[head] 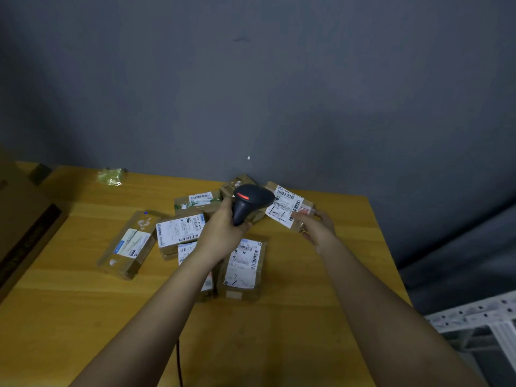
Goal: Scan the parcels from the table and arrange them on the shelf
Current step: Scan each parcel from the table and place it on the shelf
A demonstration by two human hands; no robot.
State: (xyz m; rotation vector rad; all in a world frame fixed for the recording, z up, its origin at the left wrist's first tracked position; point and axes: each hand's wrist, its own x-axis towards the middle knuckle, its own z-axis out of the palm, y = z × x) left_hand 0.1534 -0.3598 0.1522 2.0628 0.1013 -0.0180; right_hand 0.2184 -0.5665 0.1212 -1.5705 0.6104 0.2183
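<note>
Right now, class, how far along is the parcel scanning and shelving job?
Done: nothing visibly shelved. In hand: left hand holds the scanner by the tilted parcel the right hand grips. Left: other parcels, like the long parcel, lie on the table.

Smooth wooden table (pixel 321 275), taped cardboard parcels (pixel 241 268) with paper labels, matt black plastic scanner (pixel 248 202).

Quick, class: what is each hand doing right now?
Left hand: grips the scanner.
Right hand: holds the parcel by its near edge.
</note>
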